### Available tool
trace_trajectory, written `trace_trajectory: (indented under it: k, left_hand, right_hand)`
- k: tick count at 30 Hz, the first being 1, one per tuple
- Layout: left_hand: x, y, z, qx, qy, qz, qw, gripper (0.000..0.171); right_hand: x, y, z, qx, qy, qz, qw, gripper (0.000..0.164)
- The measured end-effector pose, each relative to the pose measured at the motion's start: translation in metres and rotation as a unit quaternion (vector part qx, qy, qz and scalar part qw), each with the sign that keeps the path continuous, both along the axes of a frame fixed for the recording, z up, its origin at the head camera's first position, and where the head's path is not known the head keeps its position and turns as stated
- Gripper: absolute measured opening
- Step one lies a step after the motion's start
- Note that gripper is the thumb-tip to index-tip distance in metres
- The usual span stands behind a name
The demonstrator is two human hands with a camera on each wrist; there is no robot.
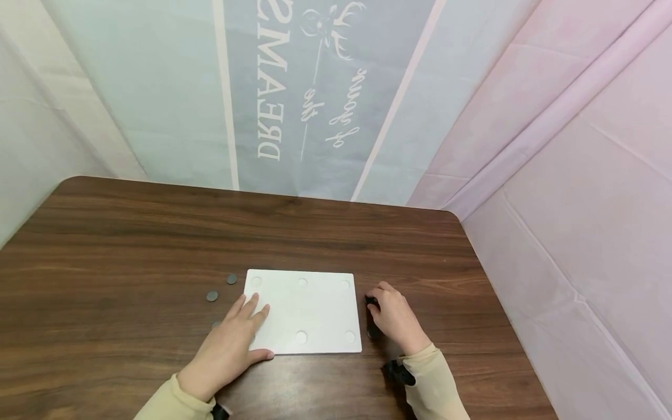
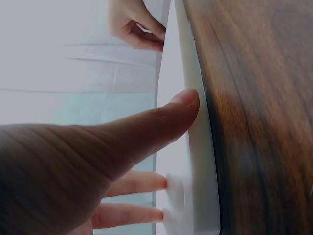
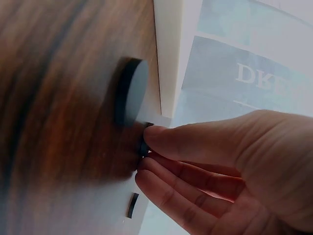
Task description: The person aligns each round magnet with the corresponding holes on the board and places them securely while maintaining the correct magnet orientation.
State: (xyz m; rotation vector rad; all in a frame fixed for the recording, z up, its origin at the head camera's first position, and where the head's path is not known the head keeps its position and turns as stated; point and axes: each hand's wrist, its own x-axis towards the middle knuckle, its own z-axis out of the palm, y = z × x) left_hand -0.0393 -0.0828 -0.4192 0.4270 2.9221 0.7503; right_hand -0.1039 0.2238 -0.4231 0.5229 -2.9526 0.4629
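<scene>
A white rectangular board (image 1: 310, 312) with several shallow round marks lies on the table. Spread across its left end, my left hand (image 1: 226, 350) rests with straight fingers on top; the thumb (image 2: 183, 105) lies along the front edge. Beyond the board's right edge, my right hand (image 1: 394, 315) pinches a small dark disc (image 3: 143, 148) between thumb and fingertips, low over the tabletop. Closer to the right wrist camera lies another dark round disc (image 3: 134, 93), flat on the wood. A third disc (image 3: 132, 205) shows past the fingers.
Left of the board, two grey discs (image 1: 231, 279) lie on the wood, and one more (image 1: 216, 324) is partly hidden by my left hand. The brown wooden table (image 1: 131, 251) ends at a printed cloth backdrop (image 1: 315, 116), with pale cloth walls at both sides.
</scene>
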Motion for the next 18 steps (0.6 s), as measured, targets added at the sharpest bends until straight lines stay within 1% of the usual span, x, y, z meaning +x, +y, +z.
trace_trajectory:
  k: [3,7,14,18]
  left_hand:
    - [0.0001,-0.0004,-0.0010,0.000,0.003,-0.006,1.0000,0.073]
    - [0.0004,0.0001,-0.0005,-0.001,0.003,-0.003,1.0000,0.072]
    - [0.0005,0.0008,0.0000,-0.002,0.008,-0.002,1.0000,0.072]
    - [0.0003,0.0004,0.0002,0.001,0.011,-0.003,0.9999,0.071]
  right_hand:
    - [0.0000,0.0003,-0.0020,-0.003,0.003,-0.001,1.000,0.013]
    - [-0.0004,0.0003,-0.0019,-0.007,0.004,-0.002,1.000,0.014]
    - [-0.0007,0.0001,-0.0013,-0.016,0.018,0.003,1.000,0.019]
    - [-0.0011,-0.0007,-0.0009,-0.023,0.014,0.002,1.000,0.020]
